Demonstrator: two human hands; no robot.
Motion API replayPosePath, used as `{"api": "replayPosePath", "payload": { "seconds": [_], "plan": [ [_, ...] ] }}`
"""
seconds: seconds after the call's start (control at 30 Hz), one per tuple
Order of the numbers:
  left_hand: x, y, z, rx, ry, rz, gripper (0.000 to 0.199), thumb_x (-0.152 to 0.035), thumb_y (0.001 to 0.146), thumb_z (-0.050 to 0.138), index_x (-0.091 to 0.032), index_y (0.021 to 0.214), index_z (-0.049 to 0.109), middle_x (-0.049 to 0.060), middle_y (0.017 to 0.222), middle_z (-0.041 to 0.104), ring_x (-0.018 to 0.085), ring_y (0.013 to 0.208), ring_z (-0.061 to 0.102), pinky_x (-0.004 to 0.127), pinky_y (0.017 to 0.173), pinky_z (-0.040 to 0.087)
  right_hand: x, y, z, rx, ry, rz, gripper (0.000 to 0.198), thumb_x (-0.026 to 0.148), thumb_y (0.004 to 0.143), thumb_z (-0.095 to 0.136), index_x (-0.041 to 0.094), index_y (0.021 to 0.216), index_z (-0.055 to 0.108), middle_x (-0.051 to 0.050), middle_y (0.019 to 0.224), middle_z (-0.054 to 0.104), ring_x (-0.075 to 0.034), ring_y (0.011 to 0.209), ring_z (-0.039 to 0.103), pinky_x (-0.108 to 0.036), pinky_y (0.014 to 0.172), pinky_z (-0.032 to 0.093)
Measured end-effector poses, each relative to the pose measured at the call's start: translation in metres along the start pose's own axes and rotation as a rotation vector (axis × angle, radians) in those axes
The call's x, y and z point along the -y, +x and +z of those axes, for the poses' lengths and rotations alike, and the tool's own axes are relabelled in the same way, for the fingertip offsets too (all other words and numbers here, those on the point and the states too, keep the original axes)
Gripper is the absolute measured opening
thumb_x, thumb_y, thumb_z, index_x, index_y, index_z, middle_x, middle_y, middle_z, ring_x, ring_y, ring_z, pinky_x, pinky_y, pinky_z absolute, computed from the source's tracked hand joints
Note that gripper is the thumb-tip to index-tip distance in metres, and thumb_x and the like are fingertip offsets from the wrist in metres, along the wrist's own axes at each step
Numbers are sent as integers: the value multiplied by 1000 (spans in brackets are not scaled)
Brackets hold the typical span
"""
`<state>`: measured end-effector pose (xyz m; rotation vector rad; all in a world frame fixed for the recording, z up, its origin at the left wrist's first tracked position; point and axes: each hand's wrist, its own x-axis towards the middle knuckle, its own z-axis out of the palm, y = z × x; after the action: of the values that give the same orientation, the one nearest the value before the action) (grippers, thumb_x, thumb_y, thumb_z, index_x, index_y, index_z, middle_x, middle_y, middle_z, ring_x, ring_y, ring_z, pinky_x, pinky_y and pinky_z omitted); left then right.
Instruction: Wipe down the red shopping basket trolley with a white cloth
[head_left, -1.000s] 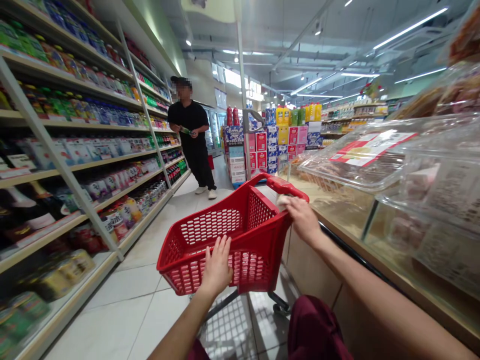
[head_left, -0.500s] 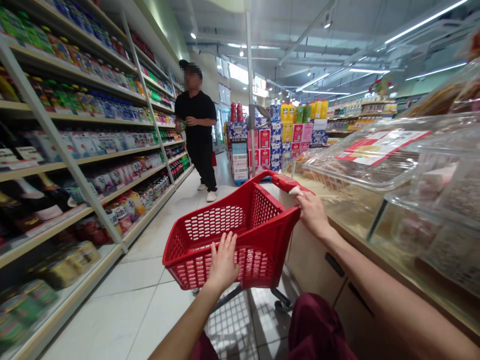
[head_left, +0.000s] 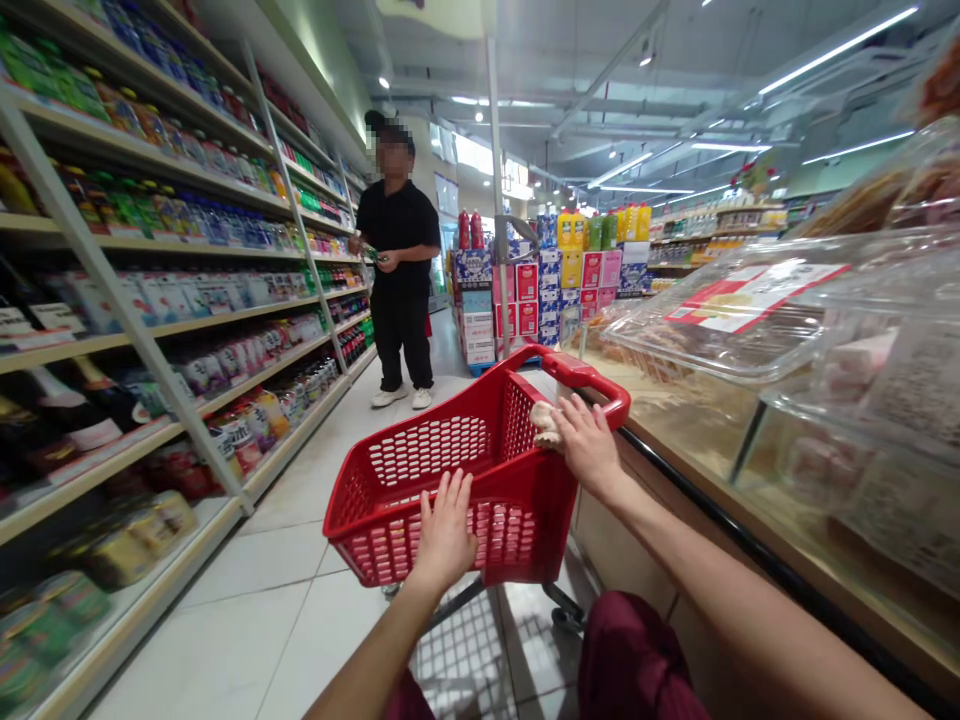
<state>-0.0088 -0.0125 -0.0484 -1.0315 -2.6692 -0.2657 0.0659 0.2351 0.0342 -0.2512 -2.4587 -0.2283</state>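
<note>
**Right hand (head_left: 592, 445) at cloth (head_left: 546, 425) on red cart (head_left: 544, 510), left hand (head_left: 444, 525) on cart side**

Key relation: whitish crumpled cloth sits just left of the right fingers, touching them, at the handle end of the cart's near rim. No clear long axis on the cloth. Right hand clearly nearer; left is well down the rim. Right fingers a little apart, thumb hidden: can't tell if they clamp the cloth or just press it. Left fingers straight, laid over the near rim, nothing held.

Cart's long axis runs obliquely, handle (head_left: 577, 372) upper right, front end lower left. Handle is just beyond the right fingers; contact unclear.

Around: desk (head_left: 690, 462) with clear food packs (head_left: 720, 325) close on the right, hemming in the right forearm and handle end. Drink shelving (head_left: 172, 568) left, apart from the cart, tiled floor (head_left: 247, 600) between. Person in black (head_left: 405, 235) stands past the cart; stacked cartons (head_left: 525, 290) behind.
</note>
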Motion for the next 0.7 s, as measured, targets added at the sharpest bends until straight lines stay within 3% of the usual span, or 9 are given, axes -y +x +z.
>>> {"api": "replayPosePath", "payload": {
  "seconds": [0.13,0.2,0.3,0.37,0.47,0.57,0.7],
  "plan": [
    [3,1,1,3,12,11,80,-11,59,41,-15,135,18,4,144,18,21,133,10,49,106,12,26,-4,5,108,123,-146,40,15,80,41,18,118,51,-10,128,47,-25,118,40,-45,97,27],
    [5,0,1,0,26,11,80,-10,59,41,-16,135,18,4,144,18,20,133,9,48,106,12,15,-3,-1,149,190,-255,43,19,79,45,21,121,48,-9,128,47,-24,116,42,-44,95,31],
    [7,-1,0,17,33,19,80,-10,59,40,-16,135,17,4,144,17,20,133,9,47,106,13,-26,6,-14,160,265,-385,39,16,79,44,24,117,53,-7,121,53,-20,109,49,-35,90,38],
    [6,-1,-1,28,31,25,80,-10,59,40,-16,135,17,3,145,16,20,133,9,47,106,13,-58,12,-21,126,283,-339,35,14,80,42,21,109,59,-7,113,58,-18,101,55,-31,86,41],
    [3,0,-2,21,30,15,80,-11,59,41,-15,135,17,4,145,16,21,133,8,48,106,12,-80,14,-23,-3,210,-64,33,14,79,41,11,105,61,-16,111,58,-24,96,57,-37,83,44],
    [3,0,-2,8,37,7,79,-12,59,41,-15,135,18,5,144,17,21,133,9,49,106,12,-54,5,-13,-93,142,32,35,14,80,40,10,108,59,-16,113,57,-26,101,54,-39,86,42],
    [7,-1,-4,21,48,14,79,-12,60,40,-16,135,17,4,144,18,21,133,10,48,106,12,-8,-3,-4,-34,183,-226,41,9,80,38,23,115,54,-3,118,56,-16,104,53,-29,88,41]
  ]
}}
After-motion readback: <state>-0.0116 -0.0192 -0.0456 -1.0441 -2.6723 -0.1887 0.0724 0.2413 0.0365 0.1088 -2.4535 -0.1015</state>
